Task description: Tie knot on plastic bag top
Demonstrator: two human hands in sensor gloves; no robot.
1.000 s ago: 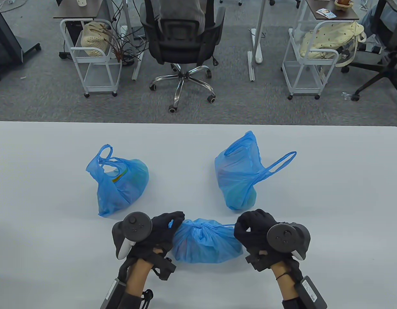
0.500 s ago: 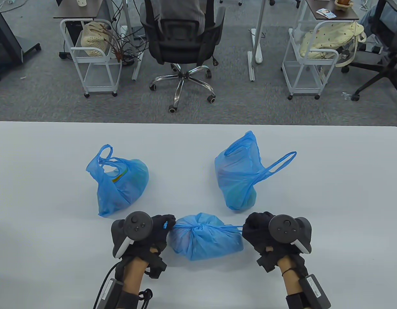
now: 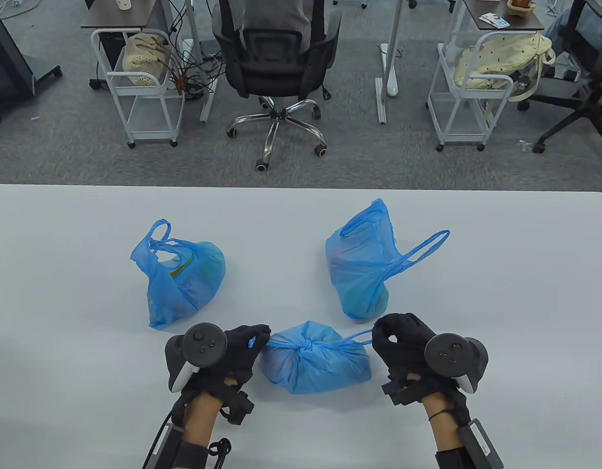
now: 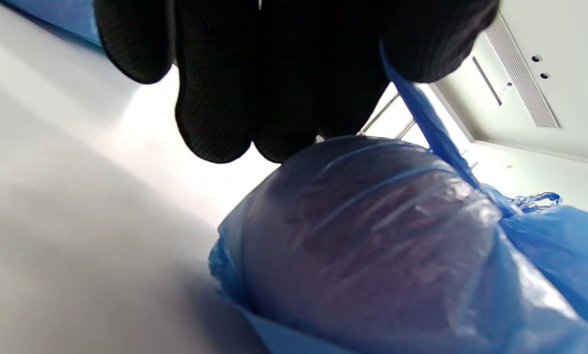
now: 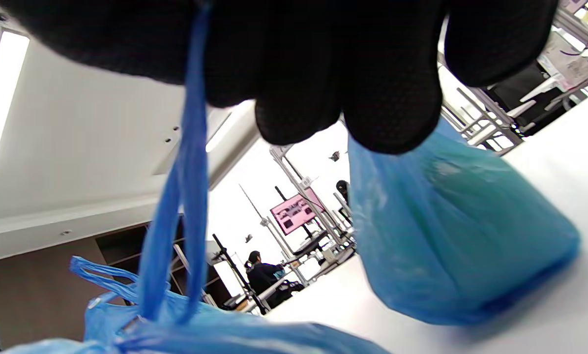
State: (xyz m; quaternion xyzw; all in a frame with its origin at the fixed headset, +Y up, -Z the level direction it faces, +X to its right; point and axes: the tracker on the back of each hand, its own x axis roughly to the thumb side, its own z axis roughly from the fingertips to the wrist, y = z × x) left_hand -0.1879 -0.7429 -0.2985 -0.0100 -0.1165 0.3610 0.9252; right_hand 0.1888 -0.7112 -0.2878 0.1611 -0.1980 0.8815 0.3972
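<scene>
Presently, the bag sits near-centre on the table; left hand and right hand each pinch a handle, tightening the knot. Next likely requires a second tie.

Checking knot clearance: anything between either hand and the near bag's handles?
Nothing visible. The left hand and right hand each grip a handle of the near bag, the knot between them. The other two bags sit farther back, apart.
</scene>
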